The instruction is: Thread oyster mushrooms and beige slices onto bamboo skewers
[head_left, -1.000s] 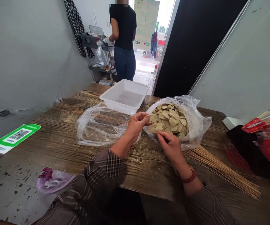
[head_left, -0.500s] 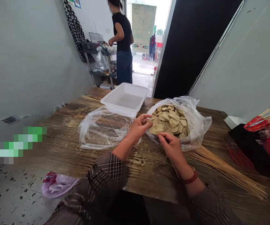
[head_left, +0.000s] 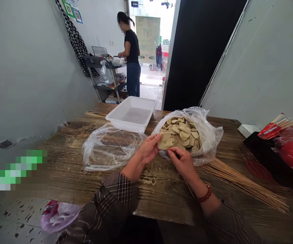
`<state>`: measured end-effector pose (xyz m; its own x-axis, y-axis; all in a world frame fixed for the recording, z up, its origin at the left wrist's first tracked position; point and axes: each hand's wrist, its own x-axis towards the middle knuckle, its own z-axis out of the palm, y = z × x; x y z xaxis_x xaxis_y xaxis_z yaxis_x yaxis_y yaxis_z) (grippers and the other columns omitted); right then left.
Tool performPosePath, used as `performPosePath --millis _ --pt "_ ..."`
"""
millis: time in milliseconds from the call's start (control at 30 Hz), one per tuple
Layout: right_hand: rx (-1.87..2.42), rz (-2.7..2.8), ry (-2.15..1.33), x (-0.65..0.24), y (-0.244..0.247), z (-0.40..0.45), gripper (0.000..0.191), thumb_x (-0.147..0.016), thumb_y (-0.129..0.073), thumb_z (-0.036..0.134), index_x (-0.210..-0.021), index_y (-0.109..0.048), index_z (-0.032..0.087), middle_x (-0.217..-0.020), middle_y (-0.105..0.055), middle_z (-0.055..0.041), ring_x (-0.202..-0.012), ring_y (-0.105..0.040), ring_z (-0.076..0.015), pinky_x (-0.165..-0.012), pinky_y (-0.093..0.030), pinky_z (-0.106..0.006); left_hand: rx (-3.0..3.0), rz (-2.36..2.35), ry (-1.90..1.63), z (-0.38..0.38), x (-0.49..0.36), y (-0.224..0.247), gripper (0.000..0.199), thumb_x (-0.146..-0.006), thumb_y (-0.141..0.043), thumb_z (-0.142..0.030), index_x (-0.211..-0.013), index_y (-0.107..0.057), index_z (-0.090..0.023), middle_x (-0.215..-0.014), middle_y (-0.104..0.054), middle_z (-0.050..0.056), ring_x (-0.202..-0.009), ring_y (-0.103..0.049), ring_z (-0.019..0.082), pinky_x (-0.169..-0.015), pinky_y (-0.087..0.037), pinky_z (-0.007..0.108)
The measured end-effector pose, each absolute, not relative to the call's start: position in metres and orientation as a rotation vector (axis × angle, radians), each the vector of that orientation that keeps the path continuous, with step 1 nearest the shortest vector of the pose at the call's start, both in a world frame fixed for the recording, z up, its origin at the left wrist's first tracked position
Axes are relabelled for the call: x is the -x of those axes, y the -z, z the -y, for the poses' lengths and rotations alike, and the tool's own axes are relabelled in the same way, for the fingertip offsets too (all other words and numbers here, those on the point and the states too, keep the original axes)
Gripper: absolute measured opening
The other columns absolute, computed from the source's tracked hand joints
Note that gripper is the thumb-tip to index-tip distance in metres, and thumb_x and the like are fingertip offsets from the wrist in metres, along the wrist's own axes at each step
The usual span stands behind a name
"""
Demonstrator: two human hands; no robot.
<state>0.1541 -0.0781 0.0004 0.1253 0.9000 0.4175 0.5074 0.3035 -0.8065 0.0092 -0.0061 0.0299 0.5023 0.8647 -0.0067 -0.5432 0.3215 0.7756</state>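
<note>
My left hand (head_left: 149, 148) pinches flat beige slices (head_left: 165, 141) in front of an open plastic bag. In my right hand (head_left: 183, 161) is a thin wooden skewer (head_left: 189, 186), its tip at the lower edge of those slices and its tail running back below my wrist. Whether the tip has gone through the slices I cannot tell for sure. The clear plastic bag (head_left: 212, 135) holds a heap of similar beige slices (head_left: 182, 130). To the right of my right hand lies a bundle of skewers (head_left: 245, 183) on the wooden table (head_left: 98, 183).
A white plastic tub (head_left: 128, 122) stands at the back of the table, with a crumpled clear bag (head_left: 90, 152) before it. On the right is a black box (head_left: 266, 149) with red-wrapped chopsticks (head_left: 271, 127). A person (head_left: 132, 54) stands at a trolley (head_left: 95, 64) beyond.
The view has tilted up slightly. My left hand has turned the held slices more upright, and the skewer tip stays at their lower edge.
</note>
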Motion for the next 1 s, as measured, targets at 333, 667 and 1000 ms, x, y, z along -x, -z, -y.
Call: performPosePath --millis 333,667,1000 --pt "1.293 1.648 -0.487 -0.152 0.009 0.076 0.028 -0.091 -0.053 0.035 -0.102 -0.074 0.02 -0.094 -0.077 -0.0064 -0.076 -0.07 -0.0203 -0.069 -0.054 -0.032 -0.759 -0.491 -1.103 -0.006 0.006 -0.027 0.031 -0.078 -0.074 -0.026 -0.104 -0.068 -0.01 -0.097 -0.075 0.011 -0.086 -0.071 0.019 -0.079 -0.055 0.027" --pt "1.25 1.657 -0.454 -0.151 0.025 0.072 0.03 -0.092 -0.05 0.033 -0.106 -0.074 0.023 -0.109 -0.075 -0.0072 -0.099 -0.072 -0.026 -0.085 -0.058 -0.041 -0.756 -0.507 -1.119 -0.005 0.005 -0.026 0.03 -0.077 -0.075 -0.028 -0.101 -0.07 -0.01 -0.096 -0.075 0.011 -0.086 -0.071 0.02 -0.081 -0.057 0.029" --pt "1.288 1.619 -0.464 -0.151 0.03 0.069 0.032 -0.092 -0.05 0.037 -0.106 -0.075 0.023 -0.107 -0.075 -0.0089 -0.098 -0.072 -0.0274 -0.085 -0.058 -0.043 -0.757 -0.516 -1.153 0.001 -0.006 -0.023 0.033 -0.071 -0.08 -0.032 -0.093 -0.071 -0.009 -0.096 -0.075 0.012 -0.087 -0.071 0.02 -0.08 -0.056 0.028"
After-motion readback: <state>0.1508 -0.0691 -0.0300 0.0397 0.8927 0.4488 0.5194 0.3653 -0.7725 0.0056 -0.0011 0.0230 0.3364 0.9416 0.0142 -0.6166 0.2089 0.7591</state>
